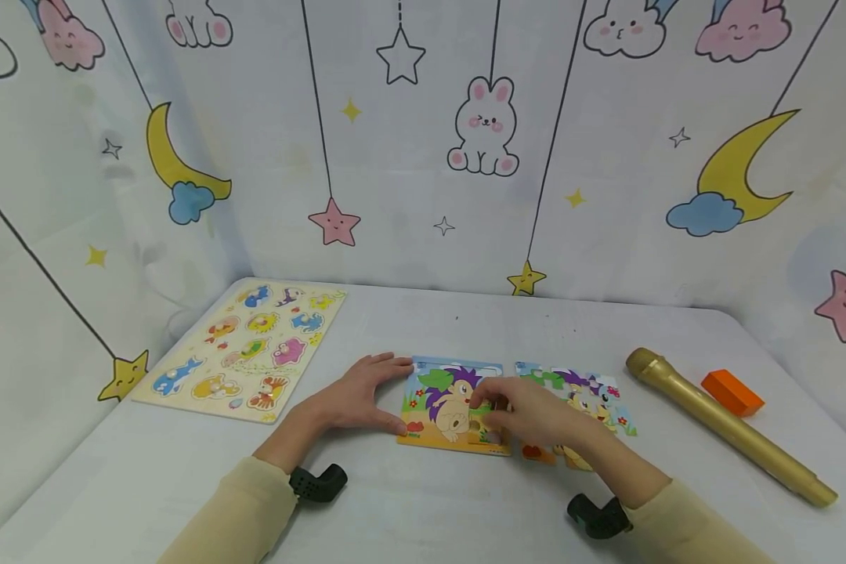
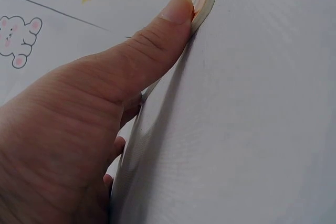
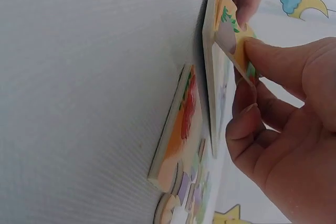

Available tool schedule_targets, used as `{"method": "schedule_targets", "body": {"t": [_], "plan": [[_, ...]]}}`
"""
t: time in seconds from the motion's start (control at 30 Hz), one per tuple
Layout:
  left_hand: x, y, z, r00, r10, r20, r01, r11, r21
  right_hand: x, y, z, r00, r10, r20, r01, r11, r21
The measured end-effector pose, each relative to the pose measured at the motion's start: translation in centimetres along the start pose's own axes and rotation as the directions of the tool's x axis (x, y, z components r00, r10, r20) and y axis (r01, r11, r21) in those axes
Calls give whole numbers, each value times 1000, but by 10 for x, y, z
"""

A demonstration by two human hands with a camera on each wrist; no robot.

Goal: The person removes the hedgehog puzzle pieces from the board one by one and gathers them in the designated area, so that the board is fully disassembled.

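A hedgehog picture board (image 1: 440, 407) with a blue top and orange bottom lies in the middle of the table. On its left edge rests my left hand (image 1: 363, 395), fingers spread, the thumb (image 2: 177, 11) at the board's near left corner. My right hand (image 1: 536, 409) pinches a puzzle piece (image 3: 236, 40) between thumb and fingers, over the right part of the board. The piece is tilted, its yellow face with green leaves and a grey patch showing in the right wrist view. Several puzzle pieces (image 1: 592, 399) lie together right of the board, partly hidden under my right hand.
A cream peg board (image 1: 243, 345) with animal shapes lies at the back left. On the right are a gold microphone (image 1: 726, 423) and an orange block (image 1: 733, 392). Behind the table hangs a cloth (image 1: 409, 157) printed with stars, moons and rabbits.
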State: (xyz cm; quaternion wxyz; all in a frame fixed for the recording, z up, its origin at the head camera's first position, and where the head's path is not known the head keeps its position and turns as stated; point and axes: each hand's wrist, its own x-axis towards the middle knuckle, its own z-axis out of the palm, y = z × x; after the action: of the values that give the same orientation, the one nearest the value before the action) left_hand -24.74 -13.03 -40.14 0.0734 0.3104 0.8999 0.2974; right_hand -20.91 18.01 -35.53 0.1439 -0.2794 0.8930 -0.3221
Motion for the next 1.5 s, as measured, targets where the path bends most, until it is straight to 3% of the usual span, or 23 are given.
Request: {"method": "schedule_targets", "body": {"t": [0.23,0.47,0.9,1.2,1.5], "plan": [[1,0,0,1000,-3,1,3,1000,1,-7,6,-14,999,-45,-10,45,997,68],[1,0,1,1000,-12,1,12,1000,7,-29,17,-31,1000,14,-2,-13,992,124],[0,1,0,1000,-11,-2,11,1000,5,-89,60,-58,993,116,18,-118,977,178],[0,2,0,1000,-14,1,14,1000,8,-119,85,-71,987,158,10,-158,977,144],[1,1,0,1000,-18,5,18,1000,12,-129,97,-69,981,192,-17,-189,977,104]]}}
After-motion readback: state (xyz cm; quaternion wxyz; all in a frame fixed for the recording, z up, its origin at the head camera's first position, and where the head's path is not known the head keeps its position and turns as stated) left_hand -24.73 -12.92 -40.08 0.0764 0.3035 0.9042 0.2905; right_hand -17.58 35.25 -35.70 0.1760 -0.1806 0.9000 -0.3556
